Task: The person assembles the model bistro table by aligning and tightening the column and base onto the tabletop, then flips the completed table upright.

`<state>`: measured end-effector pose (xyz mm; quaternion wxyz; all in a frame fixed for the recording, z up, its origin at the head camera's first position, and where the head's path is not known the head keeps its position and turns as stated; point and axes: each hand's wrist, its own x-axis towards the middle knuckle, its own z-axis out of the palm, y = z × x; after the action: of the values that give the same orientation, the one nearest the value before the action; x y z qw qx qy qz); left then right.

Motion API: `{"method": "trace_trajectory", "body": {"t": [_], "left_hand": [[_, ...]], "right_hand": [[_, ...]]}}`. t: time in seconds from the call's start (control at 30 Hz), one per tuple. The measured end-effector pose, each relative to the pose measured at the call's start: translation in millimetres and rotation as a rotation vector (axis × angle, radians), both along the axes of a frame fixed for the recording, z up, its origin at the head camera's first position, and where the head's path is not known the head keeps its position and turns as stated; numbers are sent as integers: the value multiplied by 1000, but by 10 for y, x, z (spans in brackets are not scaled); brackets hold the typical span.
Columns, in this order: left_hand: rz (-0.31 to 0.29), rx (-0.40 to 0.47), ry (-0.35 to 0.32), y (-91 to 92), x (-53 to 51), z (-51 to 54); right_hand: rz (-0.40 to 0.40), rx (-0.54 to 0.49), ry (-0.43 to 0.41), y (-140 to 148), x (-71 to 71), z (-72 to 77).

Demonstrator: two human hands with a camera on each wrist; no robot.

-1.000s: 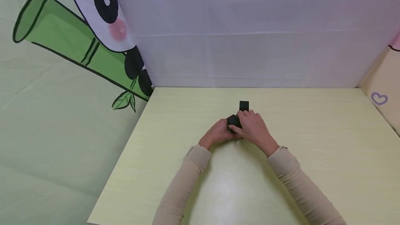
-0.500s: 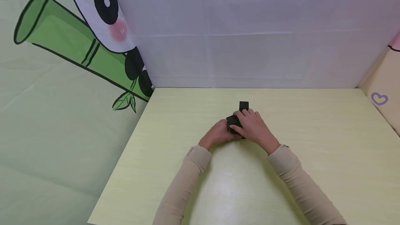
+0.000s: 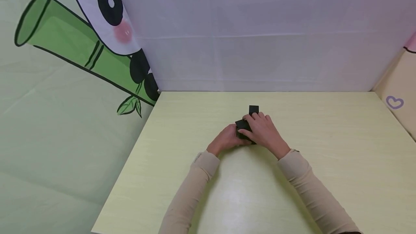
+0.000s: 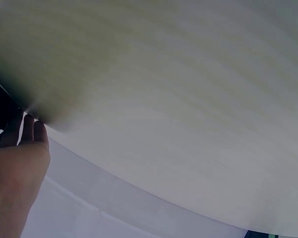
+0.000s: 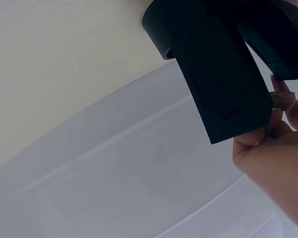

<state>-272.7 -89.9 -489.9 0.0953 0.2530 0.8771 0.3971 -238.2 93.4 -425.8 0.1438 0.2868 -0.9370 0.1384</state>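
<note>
A black angular object (image 3: 243, 125) sits between the two hands over the table. My left hand (image 3: 228, 137) grips it from the left side. My right hand (image 3: 264, 133) holds it from the right, thumb on the near side and fingers over the top. Past the right fingertips a black square-ended part (image 3: 254, 109) sticks up; whether it joins the rest is hidden. In the right wrist view the dark body (image 5: 223, 89) has a flat face with small digits and a rounded, hollow end. In the left wrist view, fingers (image 4: 29, 126) touch its dark edge.
The pale wood-grain table (image 3: 195, 190) reaches back to a lilac fabric wall (image 3: 260, 46). At the left hangs a green sheet (image 3: 48, 147) with a bamboo and panda print. A cream panel (image 3: 398, 82) with a heart stands at the right.
The right fingers have shifted slightly left over the black object, and a little more of its face shows. The left hand has hardly moved.
</note>
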Motion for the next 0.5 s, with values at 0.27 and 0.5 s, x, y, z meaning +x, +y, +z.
{"method": "trace_trajectory", "body": {"t": [0.27,0.5], "left_hand": [[1,8,-10,12,7,1],[11,9,-24,12,11,-5]], "right_hand": [[-13,-10,13,10,-13,-23],[-63,-134,-41,96,26,-48]]}}
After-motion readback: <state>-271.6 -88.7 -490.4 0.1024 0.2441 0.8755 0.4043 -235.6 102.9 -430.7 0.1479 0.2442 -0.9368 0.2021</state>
